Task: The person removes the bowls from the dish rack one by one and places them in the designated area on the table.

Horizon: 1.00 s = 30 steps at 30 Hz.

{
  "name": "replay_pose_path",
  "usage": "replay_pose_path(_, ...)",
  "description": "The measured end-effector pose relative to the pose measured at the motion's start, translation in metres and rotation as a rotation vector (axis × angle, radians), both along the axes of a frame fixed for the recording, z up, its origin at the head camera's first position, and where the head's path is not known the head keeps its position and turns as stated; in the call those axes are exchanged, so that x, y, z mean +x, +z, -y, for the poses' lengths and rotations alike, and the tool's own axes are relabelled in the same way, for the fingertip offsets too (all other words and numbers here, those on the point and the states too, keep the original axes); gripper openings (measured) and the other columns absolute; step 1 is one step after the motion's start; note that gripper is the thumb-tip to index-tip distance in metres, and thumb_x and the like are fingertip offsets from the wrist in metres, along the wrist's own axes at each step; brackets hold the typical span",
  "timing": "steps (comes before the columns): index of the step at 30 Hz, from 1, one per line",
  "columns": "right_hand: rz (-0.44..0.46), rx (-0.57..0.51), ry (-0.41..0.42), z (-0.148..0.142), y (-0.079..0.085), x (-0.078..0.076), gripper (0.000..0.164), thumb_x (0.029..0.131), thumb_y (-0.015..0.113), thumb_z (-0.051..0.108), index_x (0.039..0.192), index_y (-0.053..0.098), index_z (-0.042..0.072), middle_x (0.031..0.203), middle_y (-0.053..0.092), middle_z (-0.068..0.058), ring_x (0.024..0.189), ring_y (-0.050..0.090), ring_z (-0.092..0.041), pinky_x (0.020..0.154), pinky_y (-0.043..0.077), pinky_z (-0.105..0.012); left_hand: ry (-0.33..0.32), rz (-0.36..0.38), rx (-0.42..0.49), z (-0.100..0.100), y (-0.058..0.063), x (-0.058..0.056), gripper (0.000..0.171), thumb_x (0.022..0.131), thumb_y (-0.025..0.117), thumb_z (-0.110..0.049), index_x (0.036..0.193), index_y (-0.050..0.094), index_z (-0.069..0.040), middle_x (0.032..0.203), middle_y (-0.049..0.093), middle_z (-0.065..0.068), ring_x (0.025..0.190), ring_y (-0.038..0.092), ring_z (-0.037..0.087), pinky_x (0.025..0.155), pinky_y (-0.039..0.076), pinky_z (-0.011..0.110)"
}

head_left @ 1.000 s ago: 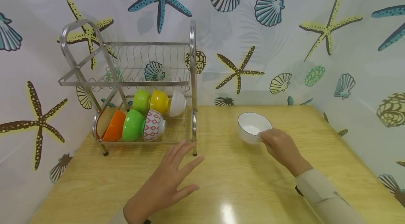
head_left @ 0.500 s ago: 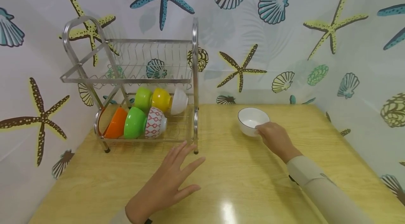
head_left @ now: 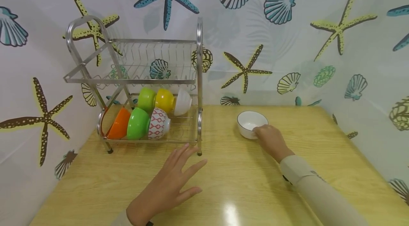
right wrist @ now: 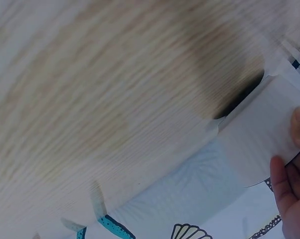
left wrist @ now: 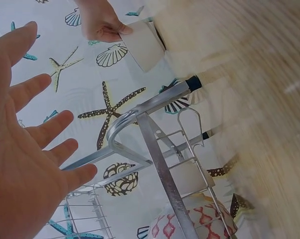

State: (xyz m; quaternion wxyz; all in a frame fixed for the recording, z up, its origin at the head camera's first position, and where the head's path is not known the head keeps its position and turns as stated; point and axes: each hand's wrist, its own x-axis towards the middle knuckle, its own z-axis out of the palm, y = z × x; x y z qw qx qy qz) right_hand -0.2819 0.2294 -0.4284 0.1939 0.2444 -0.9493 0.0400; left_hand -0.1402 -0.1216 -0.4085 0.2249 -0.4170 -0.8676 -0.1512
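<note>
My right hand (head_left: 271, 141) pinches the near right rim of a white bowl (head_left: 244, 132) with a thin dark edge line. The bowl is upright, close over the table at the back, right of the dish rack. In the right wrist view, thumb and fingers grip the bowl (right wrist: 259, 132) at its rim, and a dark shadow lies by its base. My left hand (head_left: 170, 183) hovers in front of the rack with spread fingers and holds nothing. The left wrist view shows its open palm (left wrist: 25, 144) beside the rack's metal frame.
A two-tier metal dish rack (head_left: 134, 81) stands at the left on the wooden table (head_left: 236, 183). Its lower tier holds orange (head_left: 119, 123), green (head_left: 138, 123), red-patterned (head_left: 157, 123), lime (head_left: 147, 99), yellow (head_left: 164, 100) and white (head_left: 183, 102) bowls on their sides. A patterned curtain (head_left: 217, 13) hangs behind.
My right hand has carried the white bowl a little to the left and down toward the table. The left hand has kept its place, and the head view has shifted slightly.
</note>
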Motion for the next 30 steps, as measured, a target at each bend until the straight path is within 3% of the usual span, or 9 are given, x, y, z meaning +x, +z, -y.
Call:
replay_pose_path(8, 0.032, -0.006, -0.016, 0.000, -0.003, -0.003, 0.011, 0.082, 0.074, 0.008, 0.089, 0.073, 0.000, 0.081, 0.071, -0.014, 0.072, 0.068, -0.029, 0.067, 0.058, -0.044, 0.058, 0.042, -0.010, 0.002, 0.002, -0.002, 0.075, 0.084, 0.071, -0.043, 0.146, 0.039, -0.018, 0.152, 0.029, 0.011, 0.140, 0.026, 0.035, 0.113, 0.026, 0.054)
replay_pose_path(17, 0.073, -0.022, -0.033, 0.002, -0.003, -0.001, 0.010, 0.082, 0.074, 0.008, 0.089, 0.073, 0.000, 0.080, 0.071, -0.013, 0.070, 0.068, -0.027, 0.067, 0.058, -0.044, 0.060, 0.059, -0.021, 0.006, 0.004, -0.003, 0.071, 0.088, 0.065, -0.046, 0.146, 0.038, -0.016, 0.153, 0.028, 0.012, 0.139, 0.027, 0.037, 0.112, 0.027, 0.054)
replay_pose_path(24, 0.096, -0.007, -0.087, 0.004, 0.001, 0.000, 0.007, 0.084, 0.073, 0.012, 0.083, 0.072, 0.005, 0.075, 0.070, -0.009, 0.060, 0.060, -0.020, 0.056, 0.055, -0.043, 0.084, 0.105, 0.001, 0.009, 0.007, -0.002, 0.077, 0.087, 0.067, -0.043, 0.149, 0.032, -0.014, 0.149, 0.034, 0.013, 0.141, 0.026, 0.035, 0.114, 0.024, 0.054)
replay_pose_path(30, 0.107, -0.022, -0.088, 0.005, 0.000, 0.002, 0.007, 0.085, 0.072, 0.012, 0.084, 0.072, 0.006, 0.075, 0.070, -0.007, 0.058, 0.058, -0.017, 0.055, 0.055, -0.044, 0.072, 0.097, 0.017, 0.011, 0.006, -0.002, 0.080, 0.085, 0.071, -0.039, 0.149, 0.031, -0.014, 0.149, 0.034, 0.013, 0.139, 0.028, 0.036, 0.112, 0.027, 0.054)
